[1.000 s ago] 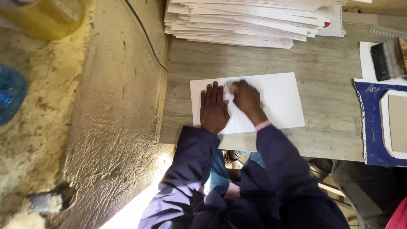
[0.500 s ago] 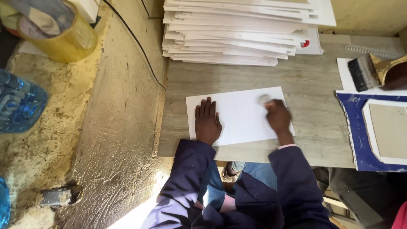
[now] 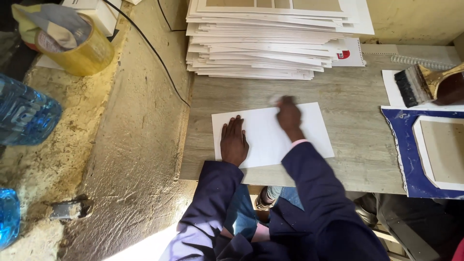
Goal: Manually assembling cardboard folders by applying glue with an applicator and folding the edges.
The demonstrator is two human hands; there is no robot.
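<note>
Wooden table (image 3: 357,159): hands flat on sheet (image 3: 263,133)

I see bare tabletop (image 3: 357,159) right of the white sheet (image 3: 270,135), up to the blue board (image 3: 401,150) at the right edge. At top centre the stack of boards (image 3: 270,43) closes the way, leaving a bare strip before the sheet. A brush (image 3: 425,84) blocks the upper right.

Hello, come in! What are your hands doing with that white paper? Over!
Left hand flat on white sheet. Right hand at its top edge, blurred. Paper stack lies beyond.
</note>
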